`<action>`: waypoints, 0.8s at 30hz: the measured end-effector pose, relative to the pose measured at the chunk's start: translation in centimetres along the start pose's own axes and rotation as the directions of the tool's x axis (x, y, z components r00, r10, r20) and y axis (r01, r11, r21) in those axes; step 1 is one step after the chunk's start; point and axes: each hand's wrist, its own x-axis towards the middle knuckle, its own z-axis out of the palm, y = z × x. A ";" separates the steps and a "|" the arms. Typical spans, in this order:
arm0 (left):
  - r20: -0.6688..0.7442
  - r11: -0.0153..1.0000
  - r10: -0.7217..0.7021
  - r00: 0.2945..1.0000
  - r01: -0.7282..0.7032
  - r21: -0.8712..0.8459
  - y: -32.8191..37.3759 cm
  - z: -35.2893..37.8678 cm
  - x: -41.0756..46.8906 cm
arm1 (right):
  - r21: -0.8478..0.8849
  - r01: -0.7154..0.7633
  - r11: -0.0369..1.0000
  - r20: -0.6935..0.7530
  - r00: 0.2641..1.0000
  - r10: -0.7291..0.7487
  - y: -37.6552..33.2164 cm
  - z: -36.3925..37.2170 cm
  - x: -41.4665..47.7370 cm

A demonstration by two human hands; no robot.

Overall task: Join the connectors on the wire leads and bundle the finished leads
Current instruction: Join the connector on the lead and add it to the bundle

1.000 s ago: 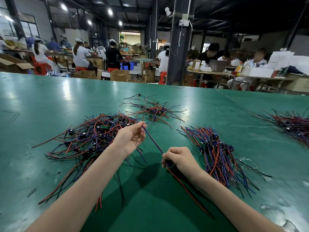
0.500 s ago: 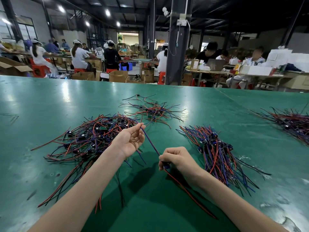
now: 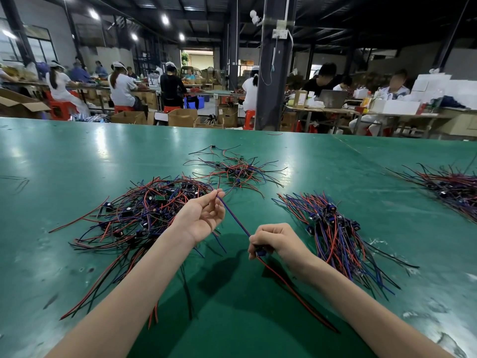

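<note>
**Grip.** Your left hand (image 3: 204,218) is raised above the table (image 3: 77,156). Its thumb and forefinger are pinched together on the far end of one lead (image 3: 236,219), and the other fingers (image 3: 216,215) are loosely curled. Your right hand (image 3: 276,241) is curled closed round the small blue connector (image 3: 260,252) at the lead's near end. The purple-blue strand is drawn straight between the two hands, off the table in front of you. A red and black tail (image 3: 296,293) trails from the connector toward you across the table.

**Handling, as judged.** The lead is very light, thin and limp. Its insulation looks smooth, so it will slip through a slack pinch. The connector is the only rigid part, so take hold there for mating, and grip the wire close behind the housing, not at the tip. Do not pull hard on the strand, because the joint at the housing is likely the weak point.

**Surroundings.**
- A tangled heap (image 3: 144,210) of loose leads lies just left of your left hand. Some of its strands run beneath your left forearm and could snag.
- A combed pile (image 3: 335,228) lies just right of your right hand.
- A smaller scatter (image 3: 237,171) lies farther back.
- Another heap (image 3: 454,189) lies at the far right edge.
- Seated workers are at other tables, well apart from you.
</note>
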 end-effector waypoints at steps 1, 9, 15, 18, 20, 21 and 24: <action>0.001 1.000 -0.003 1.000 0.003 -0.001 0.0 0.0 0.0 | -0.007 0.002 1.000 0.001 1.000 -0.002 0.0 0.0 0.0; -0.078 0.987 0.087 0.993 -0.075 0.141 -0.9 -0.6 0.7 | -0.059 0.007 0.998 -0.036 0.999 -0.009 0.5 -0.4 0.3; -0.016 0.905 0.200 0.980 -0.178 0.385 -2.0 0.1 0.2 | -0.014 0.024 1.000 -0.209 0.978 -0.027 0.3 -0.7 0.6; 0.113 0.789 0.114 0.987 -0.159 0.593 -3.6 0.6 -0.7 | -0.007 0.025 1.000 -0.306 0.952 -0.026 0.3 -1.0 0.9; 0.200 0.654 0.057 0.978 -0.188 0.733 -5.0 0.7 -1.1 | 0.030 0.017 0.999 -0.361 0.932 -0.005 0.3 -1.3 1.0; 0.238 0.596 0.042 0.970 -0.216 0.774 -5.6 0.7 -1.2 | 0.055 0.017 0.998 -0.377 0.926 0.005 0.3 -1.5 1.0; 0.331 0.538 0.020 0.943 -0.290 0.792 -6.8 0.4 -1.3 | 0.101 0.021 0.995 -0.369 0.929 0.018 0.2 -1.7 1.0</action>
